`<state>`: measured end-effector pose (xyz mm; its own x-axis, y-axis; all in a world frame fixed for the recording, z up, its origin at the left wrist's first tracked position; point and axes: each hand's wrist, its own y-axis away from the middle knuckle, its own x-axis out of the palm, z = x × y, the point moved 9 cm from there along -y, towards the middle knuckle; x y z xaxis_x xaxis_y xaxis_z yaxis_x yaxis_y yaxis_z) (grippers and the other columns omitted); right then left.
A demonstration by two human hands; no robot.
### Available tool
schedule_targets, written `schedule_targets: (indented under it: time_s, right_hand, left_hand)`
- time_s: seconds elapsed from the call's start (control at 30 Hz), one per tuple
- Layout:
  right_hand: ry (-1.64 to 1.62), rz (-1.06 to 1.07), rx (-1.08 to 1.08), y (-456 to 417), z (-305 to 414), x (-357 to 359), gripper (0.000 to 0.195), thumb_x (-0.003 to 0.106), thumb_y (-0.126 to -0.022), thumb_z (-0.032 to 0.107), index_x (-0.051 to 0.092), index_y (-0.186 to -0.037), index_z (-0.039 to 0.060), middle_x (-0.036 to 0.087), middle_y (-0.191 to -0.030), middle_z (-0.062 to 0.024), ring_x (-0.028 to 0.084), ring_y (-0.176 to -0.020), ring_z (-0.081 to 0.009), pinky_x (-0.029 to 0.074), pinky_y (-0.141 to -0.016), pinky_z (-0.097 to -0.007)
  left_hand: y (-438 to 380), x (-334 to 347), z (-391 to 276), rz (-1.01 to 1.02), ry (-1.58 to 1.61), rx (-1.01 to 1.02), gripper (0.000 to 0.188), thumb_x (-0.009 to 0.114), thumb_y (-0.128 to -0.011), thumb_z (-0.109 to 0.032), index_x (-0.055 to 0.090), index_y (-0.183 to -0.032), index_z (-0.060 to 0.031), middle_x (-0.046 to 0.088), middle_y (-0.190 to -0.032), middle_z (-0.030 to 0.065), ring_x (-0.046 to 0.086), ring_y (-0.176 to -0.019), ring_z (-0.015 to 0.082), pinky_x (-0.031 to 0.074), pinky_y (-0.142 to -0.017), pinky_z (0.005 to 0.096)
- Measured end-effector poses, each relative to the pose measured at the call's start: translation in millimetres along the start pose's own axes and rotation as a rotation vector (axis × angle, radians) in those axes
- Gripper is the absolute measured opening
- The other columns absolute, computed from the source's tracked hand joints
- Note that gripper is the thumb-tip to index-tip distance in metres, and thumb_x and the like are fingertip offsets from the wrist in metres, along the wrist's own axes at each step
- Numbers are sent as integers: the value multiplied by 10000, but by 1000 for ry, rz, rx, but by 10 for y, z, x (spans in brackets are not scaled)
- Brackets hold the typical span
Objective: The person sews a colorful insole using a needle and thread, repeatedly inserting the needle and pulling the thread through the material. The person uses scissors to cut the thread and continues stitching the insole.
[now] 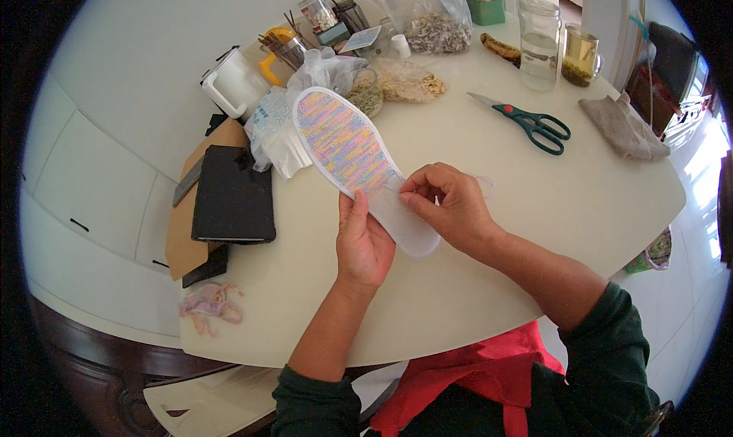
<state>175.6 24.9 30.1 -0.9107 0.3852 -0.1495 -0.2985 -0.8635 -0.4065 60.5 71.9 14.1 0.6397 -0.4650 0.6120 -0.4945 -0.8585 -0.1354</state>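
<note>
A shoe insole [343,142] with a white bound rim is held up over the table. Its front part is covered in pink, yellow and blue stitching, while the heel part [409,231] is plain white mesh. My left hand [365,242] grips the insole's left edge from below, thumb on top at the border of the stitching. At the right edge, the thumb and forefinger of my right hand [449,205] pinch a thin needle or thread, too fine to tell which. A pale loop of thread [488,186] shows beyond that hand.
Green-handled scissors [529,122] lie to the right, near a grey cloth [624,126]. A glass jar [540,45] and a glass mug [579,56] stand behind. At left are a black notebook [233,193] and tangled pink yarn [212,305]. Plastic bags [326,68] and a white kettle [235,85] line the back.
</note>
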Motion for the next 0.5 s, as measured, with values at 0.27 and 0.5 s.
schedule_targets:
  time_s: [0.27, 0.5]
  right_hand:
    - [88, 14, -60, -8, 33, -44, 83, 632, -748, 70, 613, -823, 40, 565, -759, -98, 573, -668, -210, 465, -607, -303]
    - [96, 132, -110, -49, 123, -84, 82, 622, -751, 56, 619, -833, 52, 568, -770, -94, 572, -682, -206, 464, -631, -306]
  left_hand:
    - [-21, -227, 51, -30, -101, -233, 493, 434, -830, -191, 328, -1301, -90, 440, -1281, 82, 425, -1176, 227, 386, -943, 405]
    - [-5, -9, 20, 228, -81, -259, 649, 461, -693, -74, 315, -1324, -98, 382, -1342, 133, 412, -1204, 265, 381, -968, 403]
